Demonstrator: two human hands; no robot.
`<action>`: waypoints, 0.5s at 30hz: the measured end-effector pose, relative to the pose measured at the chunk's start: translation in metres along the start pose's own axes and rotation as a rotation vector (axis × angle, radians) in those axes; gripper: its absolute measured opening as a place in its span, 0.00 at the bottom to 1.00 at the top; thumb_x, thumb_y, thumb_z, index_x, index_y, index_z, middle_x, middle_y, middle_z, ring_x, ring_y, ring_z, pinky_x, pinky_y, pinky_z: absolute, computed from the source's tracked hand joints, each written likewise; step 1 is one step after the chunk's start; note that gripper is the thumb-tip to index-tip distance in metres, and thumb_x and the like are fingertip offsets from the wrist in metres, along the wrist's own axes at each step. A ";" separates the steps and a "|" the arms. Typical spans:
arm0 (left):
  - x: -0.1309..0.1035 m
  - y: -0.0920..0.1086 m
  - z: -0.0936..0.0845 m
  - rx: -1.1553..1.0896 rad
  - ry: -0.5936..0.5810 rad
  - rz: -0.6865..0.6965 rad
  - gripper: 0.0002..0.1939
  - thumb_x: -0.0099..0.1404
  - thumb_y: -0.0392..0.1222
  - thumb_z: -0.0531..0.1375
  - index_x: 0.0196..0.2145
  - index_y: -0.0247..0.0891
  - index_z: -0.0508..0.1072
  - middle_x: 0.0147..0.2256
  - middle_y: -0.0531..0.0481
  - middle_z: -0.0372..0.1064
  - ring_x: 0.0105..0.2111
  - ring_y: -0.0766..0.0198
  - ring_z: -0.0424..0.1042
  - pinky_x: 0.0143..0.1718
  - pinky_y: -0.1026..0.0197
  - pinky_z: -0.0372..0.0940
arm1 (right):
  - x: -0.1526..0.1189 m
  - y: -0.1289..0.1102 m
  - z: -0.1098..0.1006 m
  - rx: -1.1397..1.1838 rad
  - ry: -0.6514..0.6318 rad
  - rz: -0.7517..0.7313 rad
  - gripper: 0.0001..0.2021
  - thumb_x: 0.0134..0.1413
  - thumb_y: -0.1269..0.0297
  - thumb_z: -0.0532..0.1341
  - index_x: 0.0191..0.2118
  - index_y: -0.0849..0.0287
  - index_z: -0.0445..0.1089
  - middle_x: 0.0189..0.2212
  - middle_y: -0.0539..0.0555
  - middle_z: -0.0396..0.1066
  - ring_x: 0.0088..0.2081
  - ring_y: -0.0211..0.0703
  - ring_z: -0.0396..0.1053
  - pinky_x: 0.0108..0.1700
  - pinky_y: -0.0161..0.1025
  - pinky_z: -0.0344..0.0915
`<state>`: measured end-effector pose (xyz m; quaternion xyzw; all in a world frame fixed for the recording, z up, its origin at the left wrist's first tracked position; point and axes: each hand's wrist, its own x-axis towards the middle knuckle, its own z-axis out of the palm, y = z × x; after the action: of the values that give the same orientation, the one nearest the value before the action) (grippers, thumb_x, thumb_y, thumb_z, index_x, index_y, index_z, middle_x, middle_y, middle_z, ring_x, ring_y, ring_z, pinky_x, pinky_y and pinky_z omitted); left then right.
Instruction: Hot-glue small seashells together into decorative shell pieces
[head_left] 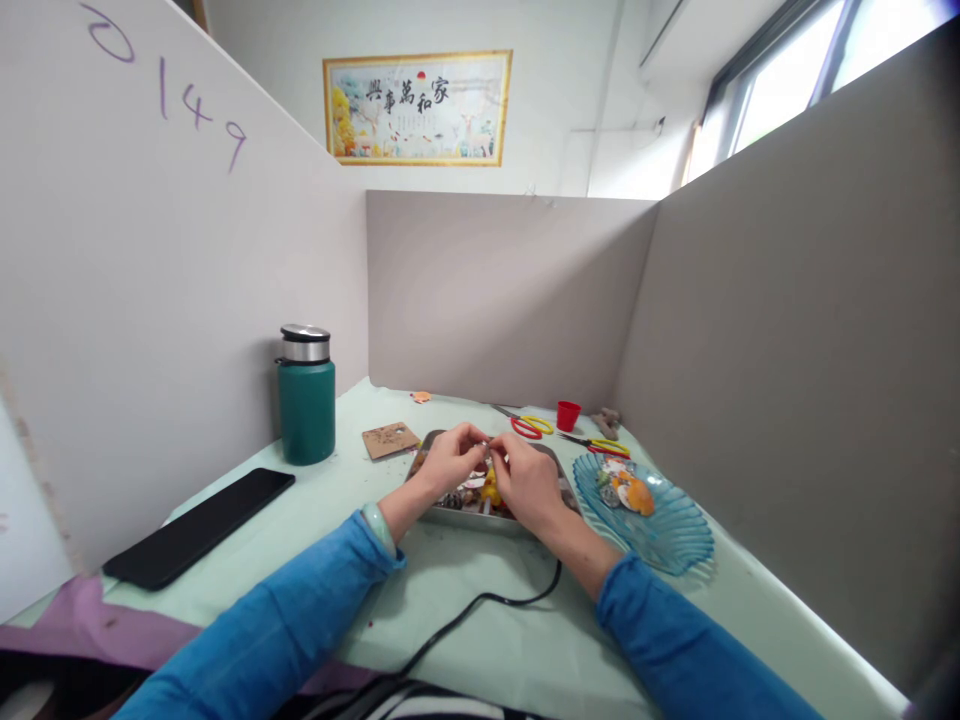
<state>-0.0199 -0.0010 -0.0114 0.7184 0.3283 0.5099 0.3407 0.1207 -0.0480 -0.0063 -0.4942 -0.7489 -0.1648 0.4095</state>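
My left hand (452, 462) and my right hand (526, 482) meet above a metal tray (469, 519) in the middle of the table. The fingertips of both hands are pinched close together on something small that I cannot make out. Beneath them the tray holds a mix of small pieces, among them a yellow one (491, 490) and a dark patterned one (452, 500). My hands hide much of the tray's far side.
A blue glass plate (679, 535) with orange and white pieces stands at right. Behind are scissors (536, 424), a second pair (609, 447) and a red cup (568, 416). Left are a brown card (390, 440), green bottle (307, 412) and black slab (199, 525). A cable (480, 602) runs in front.
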 end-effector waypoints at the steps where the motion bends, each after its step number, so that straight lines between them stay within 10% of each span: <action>1: 0.000 0.000 0.000 0.005 0.002 0.001 0.07 0.54 0.38 0.57 0.32 0.33 0.67 0.25 0.52 0.68 0.24 0.68 0.69 0.26 0.65 0.67 | 0.000 0.000 0.000 -0.004 0.001 0.004 0.07 0.55 0.69 0.53 0.34 0.59 0.67 0.28 0.51 0.71 0.28 0.39 0.66 0.29 0.34 0.51; 15: 0.001 -0.007 -0.001 0.048 0.049 0.027 0.08 0.52 0.38 0.59 0.32 0.34 0.70 0.24 0.52 0.69 0.24 0.68 0.69 0.25 0.67 0.66 | -0.001 0.002 0.002 0.007 -0.011 -0.002 0.06 0.55 0.68 0.53 0.35 0.58 0.67 0.29 0.51 0.71 0.29 0.39 0.66 0.30 0.34 0.52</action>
<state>-0.0214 0.0037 -0.0163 0.7180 0.3389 0.5241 0.3082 0.1216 -0.0458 -0.0088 -0.4929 -0.7524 -0.1599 0.4067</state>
